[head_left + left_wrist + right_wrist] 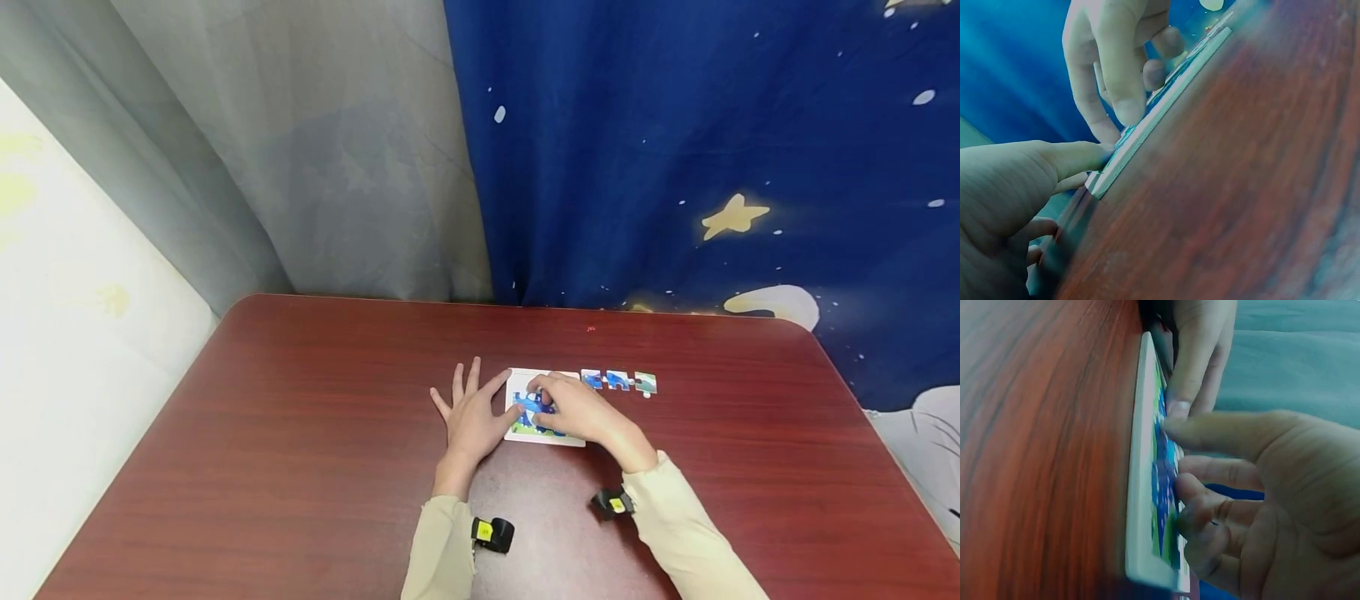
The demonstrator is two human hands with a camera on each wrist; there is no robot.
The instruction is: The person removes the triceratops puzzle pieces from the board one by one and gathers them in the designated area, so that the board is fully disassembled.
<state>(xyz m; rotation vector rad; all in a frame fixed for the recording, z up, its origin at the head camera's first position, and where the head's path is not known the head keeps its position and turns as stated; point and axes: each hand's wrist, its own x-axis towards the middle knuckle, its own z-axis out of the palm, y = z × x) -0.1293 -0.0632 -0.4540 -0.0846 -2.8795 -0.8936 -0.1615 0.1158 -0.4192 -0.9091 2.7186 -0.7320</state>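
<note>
One table (337, 433), one puzzle (527, 429), three pieces (617, 381), left hand (472, 419) spread, right hand (576, 408), grip unclear

The table (315, 417) looks like glossy grained wood, the curtain (600, 167) matt cloth, the puzzle board (1137, 462) smooth-rimmed.

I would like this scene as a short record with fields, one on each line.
Surface: reddish-brown table
Jigsaw board: white border, partly blue picture
Left hand: fingers spread, thumb on the board
Right hand: bent fingers at the board; unclear whether pinching a piece
Loose jigsaw pieces: three, in a row right of the board
Backdrop: blue star-patterned curtain
</note>
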